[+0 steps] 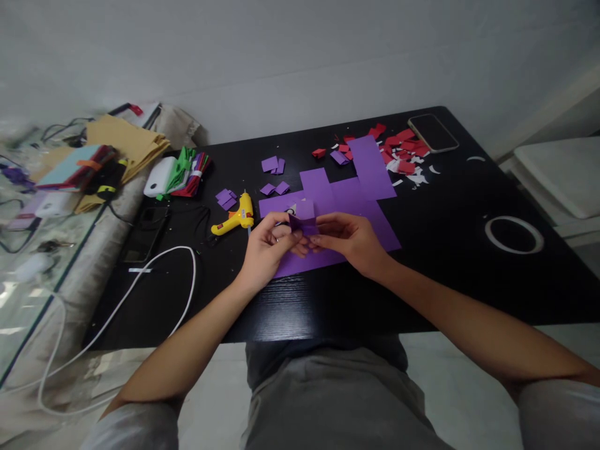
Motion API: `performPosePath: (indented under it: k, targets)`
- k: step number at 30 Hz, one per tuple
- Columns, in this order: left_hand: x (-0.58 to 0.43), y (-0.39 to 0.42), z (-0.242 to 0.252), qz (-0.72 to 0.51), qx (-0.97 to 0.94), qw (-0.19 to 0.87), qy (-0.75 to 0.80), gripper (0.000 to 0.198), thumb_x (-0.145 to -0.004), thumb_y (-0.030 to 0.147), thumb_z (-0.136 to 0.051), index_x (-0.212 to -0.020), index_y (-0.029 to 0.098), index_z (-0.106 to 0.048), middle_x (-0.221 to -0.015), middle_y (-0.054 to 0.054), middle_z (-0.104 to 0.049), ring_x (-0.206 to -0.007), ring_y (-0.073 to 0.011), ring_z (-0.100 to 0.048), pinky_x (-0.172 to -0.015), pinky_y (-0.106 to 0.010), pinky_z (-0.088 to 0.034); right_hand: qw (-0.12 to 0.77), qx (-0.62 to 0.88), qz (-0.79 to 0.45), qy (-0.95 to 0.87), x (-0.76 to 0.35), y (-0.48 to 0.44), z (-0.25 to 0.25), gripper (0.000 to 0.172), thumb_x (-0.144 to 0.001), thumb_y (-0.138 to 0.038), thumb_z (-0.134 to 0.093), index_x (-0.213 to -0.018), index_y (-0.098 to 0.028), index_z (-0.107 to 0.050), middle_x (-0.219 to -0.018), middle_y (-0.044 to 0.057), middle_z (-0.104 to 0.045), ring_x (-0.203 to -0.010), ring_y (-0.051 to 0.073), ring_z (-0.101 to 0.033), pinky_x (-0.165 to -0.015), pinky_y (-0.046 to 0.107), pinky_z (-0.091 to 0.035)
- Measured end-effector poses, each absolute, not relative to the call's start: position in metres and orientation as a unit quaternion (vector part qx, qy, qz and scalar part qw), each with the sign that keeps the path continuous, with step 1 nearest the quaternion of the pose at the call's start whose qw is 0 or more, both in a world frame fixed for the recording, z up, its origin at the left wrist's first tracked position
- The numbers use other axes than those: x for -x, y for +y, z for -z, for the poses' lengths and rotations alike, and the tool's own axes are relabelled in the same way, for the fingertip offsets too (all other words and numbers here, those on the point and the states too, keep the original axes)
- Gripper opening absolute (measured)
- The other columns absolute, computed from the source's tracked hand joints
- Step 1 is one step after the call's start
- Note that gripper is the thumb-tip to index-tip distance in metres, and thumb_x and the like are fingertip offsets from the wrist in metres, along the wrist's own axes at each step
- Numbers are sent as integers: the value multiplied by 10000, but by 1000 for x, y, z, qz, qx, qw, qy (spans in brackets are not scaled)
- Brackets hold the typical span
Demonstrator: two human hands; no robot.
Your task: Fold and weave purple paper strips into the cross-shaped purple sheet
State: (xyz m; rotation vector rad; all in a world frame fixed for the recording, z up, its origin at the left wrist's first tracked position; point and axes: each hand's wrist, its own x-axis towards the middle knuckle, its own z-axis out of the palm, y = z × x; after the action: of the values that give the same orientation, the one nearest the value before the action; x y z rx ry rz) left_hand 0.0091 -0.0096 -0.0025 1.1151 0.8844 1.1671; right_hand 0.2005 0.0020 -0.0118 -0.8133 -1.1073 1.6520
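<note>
Both hands meet over the middle of a black table. My left hand and my right hand pinch a small folded purple paper piece between their fingertips, fingers closed on it. Under them lies a large purple paper sheet with stepped edges. A yellow glue gun lies just left of my left hand. Several small folded purple squares sit behind the hands.
Red and white paper scraps and a phone lie at the back right. A white tape ring sits on the right. Coloured paper stacks, a dark phone and a white cable are on the left.
</note>
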Motion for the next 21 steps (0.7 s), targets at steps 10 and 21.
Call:
performPosePath:
  k: [10, 21]
  targets:
    - [-4, -6, 1, -483, -418, 678, 364, 241, -808, 242, -793, -1011, 178, -679, -788, -30, -743, -654, -150, -735, -635, -265, -629, 468, 329, -694, -436, -202, 5, 9, 313, -694, -275, -906, -988, -252, -798, -846, -5, -804, -779, 170, -768, -798, 361, -658]
    - [0, -9, 4, -500, -639, 432, 394, 189, -827, 148, -674, -1003, 179, -737, -955, -63, -755, -757, -137, -688, -676, -242, -543, 474, 359, -664, -453, -206, 5, 3, 156, -819, -329, -750, -925, -231, -811, -879, 28, -783, -848, 193, -734, -828, 376, -622]
